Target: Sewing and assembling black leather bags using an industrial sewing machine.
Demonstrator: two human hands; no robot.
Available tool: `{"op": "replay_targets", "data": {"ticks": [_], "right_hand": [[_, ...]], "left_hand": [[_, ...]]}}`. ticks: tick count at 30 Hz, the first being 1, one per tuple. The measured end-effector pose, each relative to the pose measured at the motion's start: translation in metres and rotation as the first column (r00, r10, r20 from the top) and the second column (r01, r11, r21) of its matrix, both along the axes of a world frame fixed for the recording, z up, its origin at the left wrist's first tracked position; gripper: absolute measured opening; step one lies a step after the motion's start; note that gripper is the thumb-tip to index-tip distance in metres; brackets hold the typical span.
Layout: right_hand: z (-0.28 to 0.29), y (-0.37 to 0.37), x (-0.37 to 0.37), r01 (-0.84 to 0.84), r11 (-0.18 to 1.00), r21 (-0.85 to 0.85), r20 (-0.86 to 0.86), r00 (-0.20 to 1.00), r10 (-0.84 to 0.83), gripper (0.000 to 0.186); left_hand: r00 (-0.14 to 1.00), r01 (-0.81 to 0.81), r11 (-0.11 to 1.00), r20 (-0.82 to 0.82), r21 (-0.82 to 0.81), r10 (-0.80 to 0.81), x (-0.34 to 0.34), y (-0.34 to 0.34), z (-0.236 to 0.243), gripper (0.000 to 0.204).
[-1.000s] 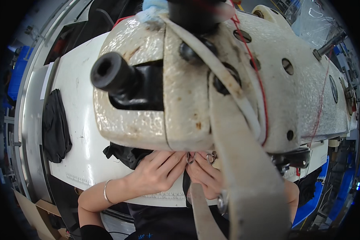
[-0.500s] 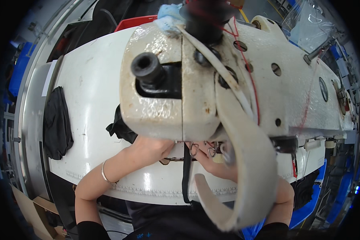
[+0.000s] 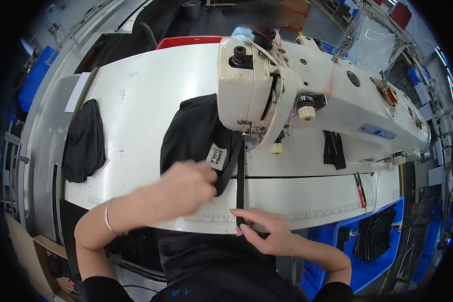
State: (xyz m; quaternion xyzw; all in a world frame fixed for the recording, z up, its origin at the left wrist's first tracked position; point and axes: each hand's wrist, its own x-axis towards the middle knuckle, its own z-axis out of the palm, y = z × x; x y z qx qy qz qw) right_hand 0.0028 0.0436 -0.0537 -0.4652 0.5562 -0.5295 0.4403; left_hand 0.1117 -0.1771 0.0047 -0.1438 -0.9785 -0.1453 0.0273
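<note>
Sewing machine (image 3: pixel 312 83), white with black fittings, stands on a white table (image 3: pixel 131 100), its needle end pointing left. Black cloth piece (image 3: pixel 189 128) lies on the table just left of the machine's needle end, its upper right part running behind the edge of the machine's head; a white label (image 3: pixel 217 157) shows on the cloth. Black strip (image 3: pixel 240 189), narrow and nearly straight, runs from under the machine's needle area toward the person, along the right side of the cloth.

Left hand (image 3: pixel 186 189), with a bracelet (image 3: pixel 107 216) on the wrist, is in front of the machine and to its left, over the near part of the cloth. Its fingers are curled and blurred; I cannot tell whether they grip the cloth or only pass above it. Right hand (image 3: pixel 264 231), directly in front of the machine at the near table edge, has thumb and forefinger close together, holding the near part of the strip.

Well left of the machine lies a folded dark cloth (image 3: pixel 84 143). Under the machine's arm is a small black piece (image 3: pixel 333 150). Nearer the person than the machine's right part lie red-handled snips (image 3: pixel 361 194), and below them sits a blue bin (image 3: pixel 325 236) containing dark fabric (image 3: pixel 375 234). Beyond the machine's head, to its left, a red tray (image 3: pixel 191 41) shows.
</note>
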Motion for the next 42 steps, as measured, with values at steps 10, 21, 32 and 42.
{"op": "replay_targets", "data": {"ticks": [10,21,32,42], "right_hand": [[0.000,0.012,0.018,-0.085,0.973,-0.216,-0.737,0.667,-0.106,0.068],[-0.014,0.018,0.021,-0.184,0.942,-0.280,-0.956,0.147,-0.255,0.028],[-0.014,0.022,0.013,-0.252,0.942,-0.224,-0.965,0.190,-0.179,0.031],[-0.015,0.021,0.011,-0.242,0.931,-0.273,-0.950,0.222,-0.221,0.027]], "left_hand": [[0.879,-0.351,0.906,-0.252,0.237,0.406,0.047,0.071,-0.031,0.018],[0.645,-0.418,0.409,-0.053,0.811,0.763,0.007,0.012,-0.017,0.014],[0.908,-0.071,0.952,-0.415,-0.298,-0.062,0.032,0.055,-0.022,0.029],[0.899,-0.142,0.989,-0.412,0.051,0.150,0.037,0.071,-0.069,0.033]]}}
